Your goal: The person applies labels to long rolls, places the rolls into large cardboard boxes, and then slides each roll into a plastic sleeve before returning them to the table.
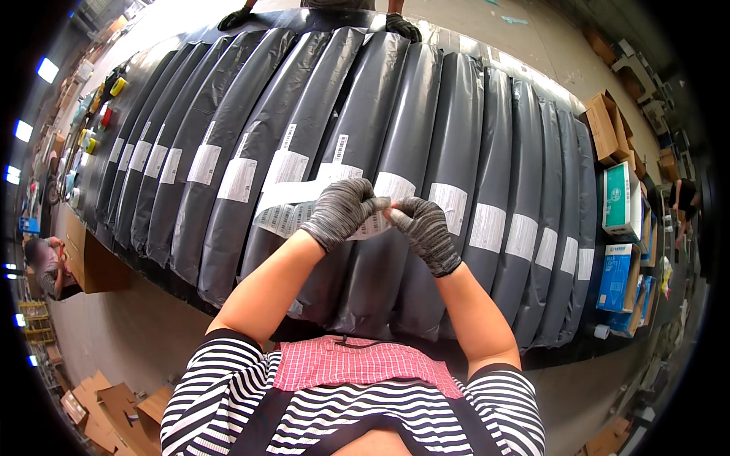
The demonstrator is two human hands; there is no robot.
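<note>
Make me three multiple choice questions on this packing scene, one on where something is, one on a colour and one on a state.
1. Where does the label strip lie?
A. on the floor
B. over the grey bags, trailing left from the hands
C. inside a box

2. What colour are the bags?
A. dark grey
B. yellow
C. white

3. What are the two gloved hands doing?
A. resting flat and apart
B. both pinching the strip's end
C. lifting a box

Answers:
1 B, the strip runs from the left hand leftward across the bags.
2 A, the row on the table is dark grey with white labels.
3 B, the left hand and right hand meet at the strip's end, fingers closed on it.
</note>
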